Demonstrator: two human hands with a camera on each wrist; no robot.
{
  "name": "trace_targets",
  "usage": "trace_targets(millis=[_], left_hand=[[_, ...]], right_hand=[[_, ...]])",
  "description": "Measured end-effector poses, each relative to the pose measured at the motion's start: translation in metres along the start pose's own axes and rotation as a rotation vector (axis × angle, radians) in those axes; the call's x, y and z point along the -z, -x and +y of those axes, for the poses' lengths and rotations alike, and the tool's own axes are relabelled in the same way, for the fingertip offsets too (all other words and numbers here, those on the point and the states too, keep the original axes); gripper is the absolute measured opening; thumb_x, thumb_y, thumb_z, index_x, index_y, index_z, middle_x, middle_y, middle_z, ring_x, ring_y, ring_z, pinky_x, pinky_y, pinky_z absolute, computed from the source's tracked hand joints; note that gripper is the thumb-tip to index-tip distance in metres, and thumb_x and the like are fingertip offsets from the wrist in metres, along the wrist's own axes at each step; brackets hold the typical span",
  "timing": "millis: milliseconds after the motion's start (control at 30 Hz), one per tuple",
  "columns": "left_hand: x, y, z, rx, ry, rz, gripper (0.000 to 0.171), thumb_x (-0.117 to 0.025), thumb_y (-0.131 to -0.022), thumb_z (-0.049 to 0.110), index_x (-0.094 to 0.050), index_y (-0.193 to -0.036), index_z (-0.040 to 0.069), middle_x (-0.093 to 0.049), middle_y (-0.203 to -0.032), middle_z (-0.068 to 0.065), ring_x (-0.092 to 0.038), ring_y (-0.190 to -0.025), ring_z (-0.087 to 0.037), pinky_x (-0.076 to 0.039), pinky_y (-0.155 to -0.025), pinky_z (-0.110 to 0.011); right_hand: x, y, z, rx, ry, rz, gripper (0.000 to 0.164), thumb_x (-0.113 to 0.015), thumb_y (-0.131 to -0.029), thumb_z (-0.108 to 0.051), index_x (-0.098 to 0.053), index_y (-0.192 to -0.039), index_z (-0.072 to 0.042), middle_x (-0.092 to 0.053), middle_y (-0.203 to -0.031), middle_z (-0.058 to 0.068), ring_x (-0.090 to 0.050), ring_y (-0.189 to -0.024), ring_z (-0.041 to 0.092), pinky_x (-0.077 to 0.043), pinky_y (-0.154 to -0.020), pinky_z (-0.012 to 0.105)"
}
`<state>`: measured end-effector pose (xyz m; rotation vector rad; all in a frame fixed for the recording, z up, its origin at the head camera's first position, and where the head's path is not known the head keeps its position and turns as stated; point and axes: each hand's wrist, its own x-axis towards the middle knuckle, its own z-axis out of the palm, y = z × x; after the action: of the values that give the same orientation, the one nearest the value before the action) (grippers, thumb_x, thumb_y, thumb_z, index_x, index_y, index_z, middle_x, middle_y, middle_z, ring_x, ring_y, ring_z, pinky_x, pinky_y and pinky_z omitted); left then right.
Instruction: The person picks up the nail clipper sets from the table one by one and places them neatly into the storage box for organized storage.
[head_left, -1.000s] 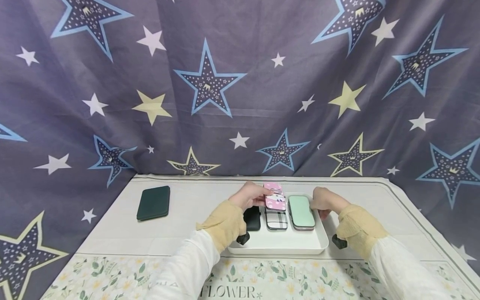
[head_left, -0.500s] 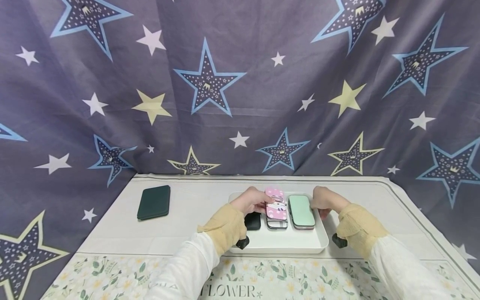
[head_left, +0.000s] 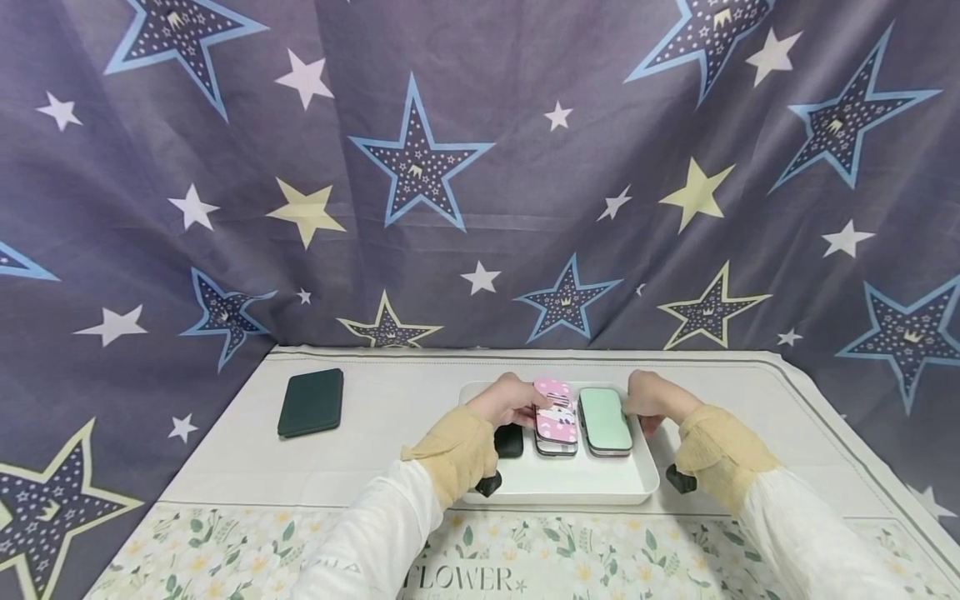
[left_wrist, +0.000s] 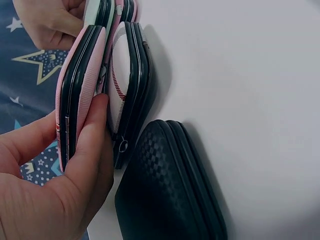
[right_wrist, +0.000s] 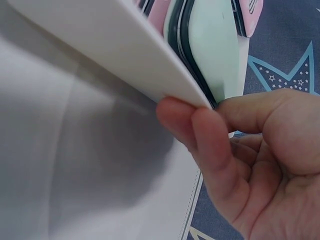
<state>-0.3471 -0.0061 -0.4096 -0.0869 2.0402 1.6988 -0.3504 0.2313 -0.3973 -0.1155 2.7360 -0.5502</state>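
My left hand (head_left: 512,400) pinches a pink patterned small hard case (head_left: 556,412) between thumb and fingers. The pink case is right over a white plaid case (head_left: 556,448) inside the white tray (head_left: 570,492); in the left wrist view the plaid case (left_wrist: 131,75) lies close beside it. A black case (left_wrist: 165,185) with a checked texture is near that hand, partly hidden by it in the head view. At the tray's right rim, my right hand (head_left: 651,398) pinches the wall between thumb and fingers. A mint case (head_left: 606,419) lies beside it, on top of another pink case (right_wrist: 159,16).
A dark green flat case (head_left: 311,403) lies on the table to the left of the tray. A floral cloth strip (head_left: 225,550) runs along the table's front, and a star-printed curtain (head_left: 450,275) hangs behind the table.
My left hand has brought the pink case down and slightly nearer, so that it covers more of the plaid case. The right hand stays at the tray's rim.
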Motion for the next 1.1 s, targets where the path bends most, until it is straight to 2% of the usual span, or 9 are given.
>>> trace_targets(millis=[233, 467, 667, 867, 1100], left_hand=[[-0.002, 0.002, 0.0, -0.016, -0.014, 0.01, 0.016, -0.066, -0.082, -0.002, -0.059, -0.094, -0.008, -0.06, -0.07, -0.008, -0.057, -0.057, -0.013, -0.053, -0.052, -0.022], [-0.007, 0.007, 0.003, -0.035, -0.021, 0.038, 0.019, -0.068, -0.081, -0.003, -0.058, -0.096, -0.009, -0.062, -0.073, -0.01, -0.059, -0.061, -0.015, -0.057, -0.058, -0.029], [-0.009, 0.01, 0.002, -0.069, -0.043, 0.053, 0.022, -0.069, -0.08, -0.004, -0.058, -0.098, -0.012, -0.061, -0.075, -0.011, -0.06, -0.059, -0.016, -0.059, -0.063, -0.032], [-0.013, 0.014, 0.004, -0.089, -0.154, 0.094, 0.017, -0.069, -0.079, -0.003, -0.054, -0.087, -0.006, -0.058, -0.073, -0.011, -0.058, -0.052, -0.017, -0.059, -0.061, -0.036], [-0.014, 0.015, 0.009, -0.053, -0.263, 0.136, 0.018, -0.07, -0.079, -0.003, -0.052, -0.077, -0.002, -0.058, -0.061, -0.011, -0.056, -0.043, -0.019, -0.058, -0.055, -0.037]], right_hand=[[0.0, -0.001, 0.001, -0.007, -0.002, -0.007, 0.005, -0.052, -0.077, 0.001, -0.056, -0.075, 0.002, -0.058, -0.052, 0.008, -0.058, -0.041, 0.013, -0.054, -0.045, 0.026], [-0.001, 0.0, 0.0, 0.014, 0.005, 0.007, 0.005, -0.052, -0.077, 0.001, -0.056, -0.073, 0.001, -0.058, -0.051, 0.008, -0.058, -0.04, 0.012, -0.054, -0.045, 0.026], [-0.001, -0.002, 0.003, 0.014, -0.007, 0.011, 0.007, -0.052, -0.079, 0.0, -0.056, -0.08, 0.005, -0.059, -0.05, 0.009, -0.058, -0.04, 0.013, -0.052, -0.042, 0.025], [-0.003, -0.003, 0.004, 0.007, -0.013, 0.013, 0.011, -0.053, -0.08, -0.001, -0.056, -0.084, 0.009, -0.061, -0.053, 0.011, -0.06, -0.04, 0.014, -0.052, -0.043, 0.025], [-0.002, -0.001, 0.003, 0.035, -0.037, 0.021, 0.005, -0.052, -0.078, 0.001, -0.056, -0.077, 0.005, -0.058, -0.051, 0.011, -0.058, -0.038, 0.014, -0.054, -0.044, 0.028]])
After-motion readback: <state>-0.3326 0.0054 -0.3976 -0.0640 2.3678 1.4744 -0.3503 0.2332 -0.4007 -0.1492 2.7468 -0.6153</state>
